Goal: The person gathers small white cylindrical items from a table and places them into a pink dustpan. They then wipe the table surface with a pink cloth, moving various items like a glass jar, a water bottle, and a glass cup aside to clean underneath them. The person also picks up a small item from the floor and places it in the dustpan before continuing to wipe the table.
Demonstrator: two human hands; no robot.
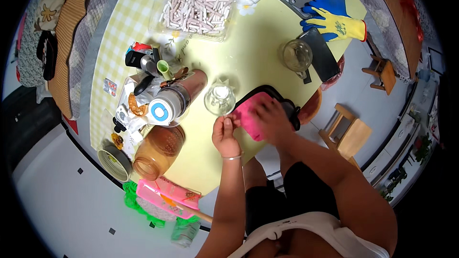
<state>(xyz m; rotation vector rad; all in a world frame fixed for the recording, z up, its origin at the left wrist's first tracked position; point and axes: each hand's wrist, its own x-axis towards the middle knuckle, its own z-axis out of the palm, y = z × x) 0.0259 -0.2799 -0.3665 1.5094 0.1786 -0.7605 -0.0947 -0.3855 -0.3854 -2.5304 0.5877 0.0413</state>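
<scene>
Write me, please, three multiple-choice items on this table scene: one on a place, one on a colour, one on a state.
1. Where is the clear tray of small sticks?
A. far side of the table
B. on the floor
C. under the pouch

2. What colour is the cloth in the black pouch?
A. green
B. pink
C. white

3. How does the brown jar stand?
A. upright, lidded
B. on its side
C. upside down

Answers: 1 A, it lies beyond the glasses; 2 B, pink shows between the left hand and the right hand; 3 B, its mouth faces sideways.
</scene>
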